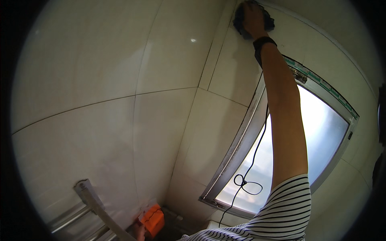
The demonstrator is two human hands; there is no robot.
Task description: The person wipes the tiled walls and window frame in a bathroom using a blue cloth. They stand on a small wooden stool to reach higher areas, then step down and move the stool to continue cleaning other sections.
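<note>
My right hand (254, 18) is raised high against the tiled wall, pressing a dark crumpled cloth (267, 21) flat near the top corner. A dark band (264, 42) circles that wrist, and the bare arm crosses in front of the window. Low at the bottom edge, my left hand (140, 231) shows only in part. It sits between a metal ladder's rail (99, 205) and an orange object (154, 221) with a dark cord across it. Whether its fingers grip either one is hidden.
A frosted window (324, 120) in a metal frame (230, 162) fills the right side, with green-printed tape (319, 79) along its top. A black cable (256, 147), looped into a bow, hangs before the glass. Large pale tiles (90, 60) meet at a corner on the left.
</note>
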